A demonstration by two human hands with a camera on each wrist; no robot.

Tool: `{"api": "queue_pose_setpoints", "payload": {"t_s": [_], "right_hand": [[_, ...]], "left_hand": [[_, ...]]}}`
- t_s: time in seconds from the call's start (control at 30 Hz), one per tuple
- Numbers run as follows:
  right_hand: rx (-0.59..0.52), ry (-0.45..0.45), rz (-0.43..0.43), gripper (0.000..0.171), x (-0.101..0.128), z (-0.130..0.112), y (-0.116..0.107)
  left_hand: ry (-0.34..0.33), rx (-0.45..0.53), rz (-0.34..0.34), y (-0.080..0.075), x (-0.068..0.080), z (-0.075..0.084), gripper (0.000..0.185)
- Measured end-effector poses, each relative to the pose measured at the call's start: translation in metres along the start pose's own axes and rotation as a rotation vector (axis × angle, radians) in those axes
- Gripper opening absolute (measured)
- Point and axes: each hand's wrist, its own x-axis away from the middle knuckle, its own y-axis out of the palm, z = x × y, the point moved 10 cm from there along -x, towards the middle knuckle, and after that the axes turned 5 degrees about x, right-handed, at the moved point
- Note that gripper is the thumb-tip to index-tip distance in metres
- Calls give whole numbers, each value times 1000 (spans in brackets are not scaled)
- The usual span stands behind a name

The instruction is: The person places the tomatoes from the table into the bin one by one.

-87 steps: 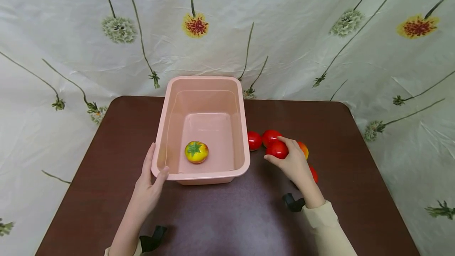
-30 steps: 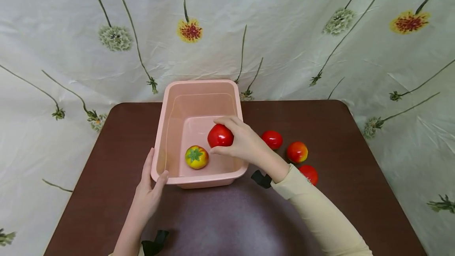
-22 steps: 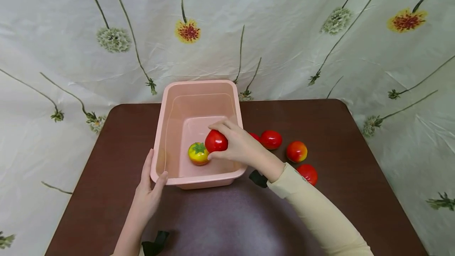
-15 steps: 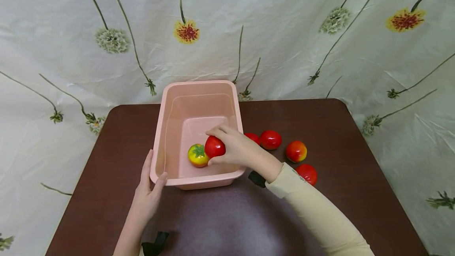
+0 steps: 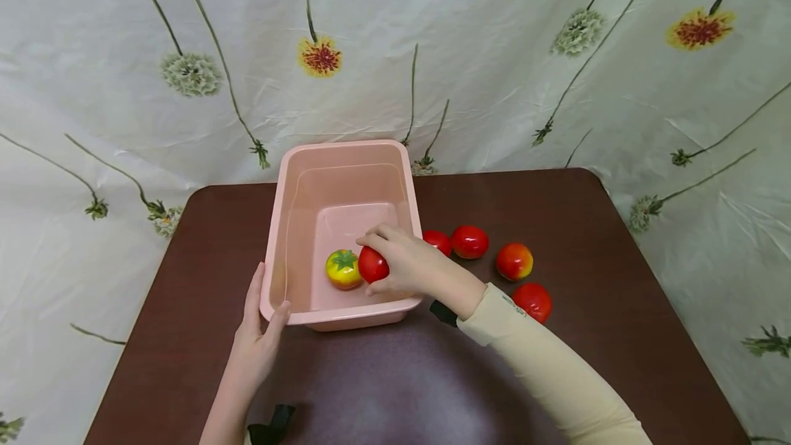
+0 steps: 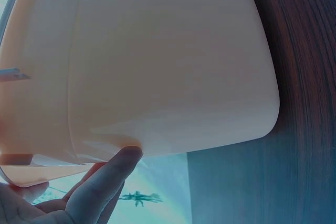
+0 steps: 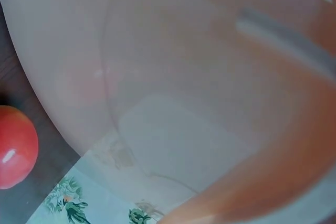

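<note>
A pink plastic basin (image 5: pixel 338 156) stands on the dark brown table. My left hand (image 5: pixel 253 342) holds its front left corner, thumb at the rim and fingers along the outer side; the left wrist view has a finger (image 6: pixel 107 182) against the wall. Inside the basin, my right hand (image 5: pixel 404 263) holds a glossy red tomato (image 5: pixel 373 265) between thumb and fingers, low over the floor. Whether it touches the floor I cannot tell. Just left of it sits a yellow tomato (image 5: pixel 343 270) with a green leafy top. The right hand's fingers are out of the right wrist view.
Right of the basin lie red tomatoes (image 5: pixel 469 242), one partly behind the rim, and a red-and-yellow one (image 5: pixel 514 261). Another red tomato (image 5: pixel 533 301) is partly covered by the right sleeve (image 5: pixel 531 349). A flower-printed cloth (image 5: pixel 494 53) hangs behind the table (image 5: pixel 371 390).
The right hand took the red tomato from the table right of the basin, carried it left over the rim and lowered it beside the yellow one. The left hand stayed at the corner.
</note>
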Motion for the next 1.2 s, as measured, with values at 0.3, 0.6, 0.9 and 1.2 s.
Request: {"api": "queue_pose_setpoints", "payload": {"t_s": [0.3,0.6,0.9,1.2], "right_hand": [[13,-20,-44,59,2,-2,3],[-33,-22,25,49,6,0,-3],[-170,38,124,45,21,13,-20],[-336,53,326,50,43,35,-46]], "left_hand": [[-7,1,-12,1,-1,-1,78],[9,-1,3,1,-1,0,78],[0,5,6,2,0,-1,78],[-3,11,-3,2,-1,0,78]]}}
